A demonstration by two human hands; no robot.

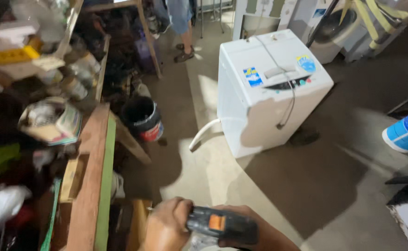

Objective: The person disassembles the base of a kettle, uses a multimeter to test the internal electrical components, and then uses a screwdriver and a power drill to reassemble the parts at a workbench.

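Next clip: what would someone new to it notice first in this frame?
The white top-loading washing machine stands out first, upright on the concrete floor at centre, a cord draped over its lid and a white hose at its lower left. At the bottom edge, the left hand and right hand grip a black tool with an orange switch. A cluttered wooden workbench fills the left.

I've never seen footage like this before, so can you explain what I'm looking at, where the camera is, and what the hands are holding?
This is one picture from a camera worn on a person's head, looking down into a cluttered workshop. At the bottom edge are that person's own hands: the left hand and the right hand together grip a black tool with an orange button. Ahead on the concrete floor stands a white top-loading washing machine, its cord draped over the lid. A black bucket sits beside a wooden workbench. Another person's legs show at the top.
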